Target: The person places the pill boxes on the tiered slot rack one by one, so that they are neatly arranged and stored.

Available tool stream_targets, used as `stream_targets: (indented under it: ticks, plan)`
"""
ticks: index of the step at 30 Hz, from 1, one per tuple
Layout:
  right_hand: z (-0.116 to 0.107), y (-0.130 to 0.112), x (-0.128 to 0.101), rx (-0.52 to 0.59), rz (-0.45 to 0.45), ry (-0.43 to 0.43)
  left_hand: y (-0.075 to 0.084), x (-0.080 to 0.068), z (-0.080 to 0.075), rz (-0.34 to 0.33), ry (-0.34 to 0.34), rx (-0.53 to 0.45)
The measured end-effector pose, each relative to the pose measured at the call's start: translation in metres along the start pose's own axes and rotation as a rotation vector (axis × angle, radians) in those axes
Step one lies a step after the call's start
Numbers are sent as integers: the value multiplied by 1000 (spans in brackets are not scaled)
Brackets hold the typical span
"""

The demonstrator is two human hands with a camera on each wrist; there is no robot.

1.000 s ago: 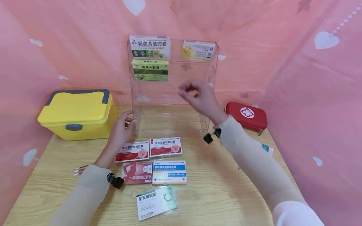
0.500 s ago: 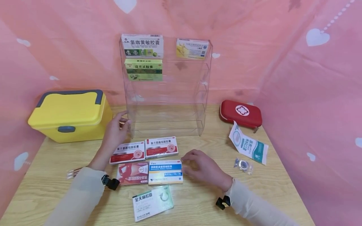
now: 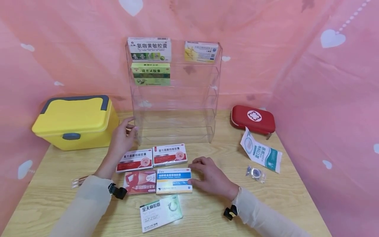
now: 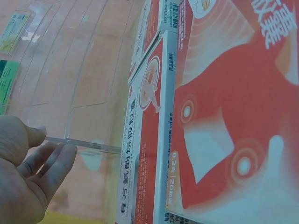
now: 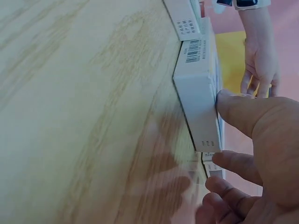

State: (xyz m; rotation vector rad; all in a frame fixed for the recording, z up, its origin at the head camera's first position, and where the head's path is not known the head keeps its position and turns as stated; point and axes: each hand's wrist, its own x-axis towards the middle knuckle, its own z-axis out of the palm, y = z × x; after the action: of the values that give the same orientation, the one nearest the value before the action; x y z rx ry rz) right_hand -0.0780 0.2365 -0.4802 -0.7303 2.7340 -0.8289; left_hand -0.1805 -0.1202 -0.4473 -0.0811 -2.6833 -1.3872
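Note:
My left hand [image 3: 122, 136] pinches the lower left side edge of a clear acrylic display rack [image 3: 174, 131], thumb and fingertips on either side of the panel [image 4: 81, 143]. My right hand [image 3: 214, 179] is at the right end of a blue-and-white medicine box [image 3: 174, 186] lying flat on the table. Its thumb [image 5: 236, 109] touches the box's upper face near the edge, and the index fingertip is by the far corner, fingers loosely bent. Two red-and-white medicine boxes [image 3: 170, 154] lie behind, a red one [image 3: 140, 182] to the left, and a white-and-green one [image 3: 161, 213] in front.
On the rack stand a white-and-green box [image 3: 149, 50], a yellow-and-white box [image 3: 201, 52] and a green box [image 3: 151, 75]. A yellow case [image 3: 74, 121] is left; a red first-aid pouch [image 3: 253, 119], a mask packet [image 3: 262, 150] and a small clear packet [image 3: 256, 173] are right. Swabs [image 3: 79, 181] lie left.
My right hand has come down from in front of the rack to the blue-and-white box, its thumb now on the box's edge. The left hand has stayed at the rack's side.

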Motion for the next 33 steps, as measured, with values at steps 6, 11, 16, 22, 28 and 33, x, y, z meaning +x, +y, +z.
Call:
stream_targets:
  ticks: [6,11,16,22,28,33]
  plan:
    - [1,0,2,15,-6,7,1,0,0,9,8,1]
    - [-1,-1,4,92,-16,88,1,0,-1,1,8,6]
    - [-1,-1,10,126,-3,188,0,0,-1,4,9,8]
    - [0,-1,9,156,23,205,0,-1,-1,-5,4,5]
    - [0,-7,0,237,-24,223,-2,-1,-1,-3,-3,3]
    - [3,-10,-10,351,-146,221,-2,-1,0,-6,-3,-3]
